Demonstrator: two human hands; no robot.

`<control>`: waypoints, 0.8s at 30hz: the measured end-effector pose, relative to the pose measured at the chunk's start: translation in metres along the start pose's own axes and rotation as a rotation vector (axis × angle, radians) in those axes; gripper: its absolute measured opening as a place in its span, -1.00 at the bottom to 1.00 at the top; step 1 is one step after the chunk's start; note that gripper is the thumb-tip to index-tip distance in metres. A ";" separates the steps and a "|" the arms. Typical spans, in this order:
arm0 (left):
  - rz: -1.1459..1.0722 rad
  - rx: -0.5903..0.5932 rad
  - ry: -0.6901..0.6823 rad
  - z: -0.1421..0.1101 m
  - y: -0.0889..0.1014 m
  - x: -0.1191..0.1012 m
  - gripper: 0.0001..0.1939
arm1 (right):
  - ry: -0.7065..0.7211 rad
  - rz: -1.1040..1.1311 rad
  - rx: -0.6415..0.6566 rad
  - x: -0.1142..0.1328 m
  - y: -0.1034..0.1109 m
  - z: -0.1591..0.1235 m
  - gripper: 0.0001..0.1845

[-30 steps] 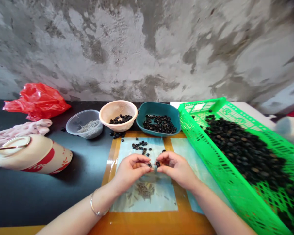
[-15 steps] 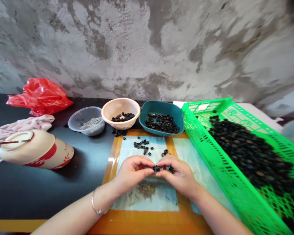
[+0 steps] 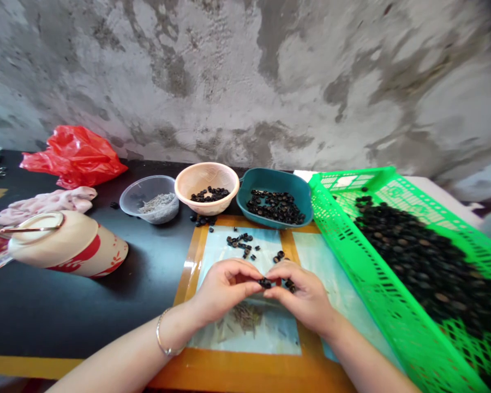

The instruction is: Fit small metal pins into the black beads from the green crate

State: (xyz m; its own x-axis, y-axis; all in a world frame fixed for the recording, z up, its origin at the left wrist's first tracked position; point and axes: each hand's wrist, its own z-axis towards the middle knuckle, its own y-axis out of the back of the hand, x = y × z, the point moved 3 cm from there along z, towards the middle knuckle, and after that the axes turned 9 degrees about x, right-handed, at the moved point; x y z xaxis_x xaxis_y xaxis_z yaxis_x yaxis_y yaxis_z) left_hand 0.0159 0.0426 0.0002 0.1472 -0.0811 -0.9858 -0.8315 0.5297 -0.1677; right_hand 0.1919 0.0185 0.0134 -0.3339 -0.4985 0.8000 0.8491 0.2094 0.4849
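Note:
Between the fingertips of my left hand [image 3: 229, 284] and my right hand [image 3: 300, 289] is a small black round part [image 3: 264, 283]. Both hands pinch it from either side, and their fingers hide most of its shape. Below them on the pale blue sheet lies a small pile of thin metal pins [image 3: 246, 316]. Loose black parts [image 3: 240, 240] are scattered on the sheet beyond my hands. A few more black parts [image 3: 289, 285] sit partly hidden behind my right fingers.
At the back stand a clear bowl [image 3: 127, 199] of fine metal pins, a pink bowl [image 3: 184, 188] and a teal basin [image 3: 245, 183] with black parts. A green basket [image 3: 352, 278] heaped with black pieces flanks the right. A cream tumbler [image 3: 73, 243], pink gloves [image 3: 49, 204] and red bag [image 3: 76, 155] occupy the left.
The whole view has shifted slightly, so things appear a little further right. Both hands keep their pinch on the small black part, with hardly any movement.

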 end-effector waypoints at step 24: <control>-0.165 0.008 0.325 0.005 0.003 0.014 -0.60 | -0.464 0.368 0.105 -0.024 -0.018 -0.005 -0.86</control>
State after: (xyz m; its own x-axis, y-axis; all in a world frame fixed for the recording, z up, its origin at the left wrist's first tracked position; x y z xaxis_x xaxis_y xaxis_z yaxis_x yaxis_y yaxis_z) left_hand 0.0186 0.0473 -0.0139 0.1000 -0.4297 -0.8974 -0.8060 0.4939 -0.3262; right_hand 0.1871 0.0224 -0.0162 -0.1894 0.0367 0.9812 0.9059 0.3920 0.1602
